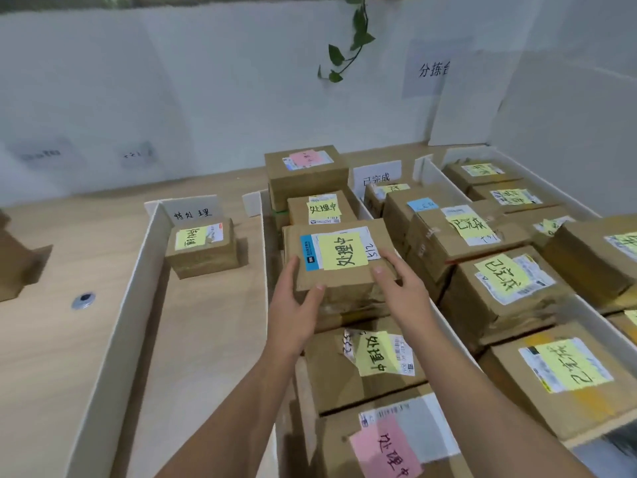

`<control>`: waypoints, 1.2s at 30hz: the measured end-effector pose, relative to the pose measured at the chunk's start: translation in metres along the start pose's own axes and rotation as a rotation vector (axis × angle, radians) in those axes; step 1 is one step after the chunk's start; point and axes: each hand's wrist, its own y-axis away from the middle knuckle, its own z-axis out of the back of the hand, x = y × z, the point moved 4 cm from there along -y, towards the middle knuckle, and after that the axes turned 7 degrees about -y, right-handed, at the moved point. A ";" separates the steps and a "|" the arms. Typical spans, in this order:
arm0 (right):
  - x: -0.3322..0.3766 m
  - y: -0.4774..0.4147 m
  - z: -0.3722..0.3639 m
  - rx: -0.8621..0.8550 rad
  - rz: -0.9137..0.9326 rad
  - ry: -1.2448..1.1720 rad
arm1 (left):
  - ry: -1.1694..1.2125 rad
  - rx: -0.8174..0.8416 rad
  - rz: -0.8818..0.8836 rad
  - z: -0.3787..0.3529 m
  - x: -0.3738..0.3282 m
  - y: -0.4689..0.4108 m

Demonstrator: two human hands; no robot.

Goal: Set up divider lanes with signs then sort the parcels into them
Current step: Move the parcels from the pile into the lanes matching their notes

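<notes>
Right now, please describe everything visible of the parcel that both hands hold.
The parcel is a brown cardboard box, creased on its near side. On top lies a white label with a blue strip and a yellow note handwritten 处理中. It is above other parcels, between white dividers. The left hand and right hand grip its near corners; whether it is lifted is unclear.
</notes>
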 end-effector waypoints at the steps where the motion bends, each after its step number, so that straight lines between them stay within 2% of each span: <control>1: -0.003 -0.010 0.002 0.023 -0.012 0.007 | -0.008 -0.012 0.021 -0.006 0.001 -0.003; 10: -0.017 -0.054 0.009 0.125 -0.049 0.047 | -0.017 -0.091 0.108 -0.036 0.006 -0.017; 17: -0.012 -0.062 0.006 0.159 -0.071 0.092 | -0.091 -0.094 0.149 -0.028 0.002 -0.022; 19: -0.006 -0.058 0.005 0.122 -0.044 0.096 | -0.095 -0.084 0.119 -0.021 -0.004 -0.022; 21: 0.006 -0.053 0.009 0.002 0.033 0.078 | -0.089 -0.104 0.074 -0.010 -0.013 -0.019; 23: 0.021 -0.043 0.008 -0.082 0.119 0.046 | -0.088 -0.155 0.020 0.007 -0.023 -0.012; 26: 0.041 -0.018 -0.009 -0.077 0.209 0.011 | -0.073 -0.236 -0.047 0.041 -0.031 0.002; 33: 0.057 0.061 -0.110 0.109 0.278 0.003 | -0.027 -0.371 -0.155 0.156 -0.018 0.064; 36: 0.058 0.107 -0.167 0.226 0.320 -0.003 | -0.051 -0.432 -0.113 0.219 0.002 0.102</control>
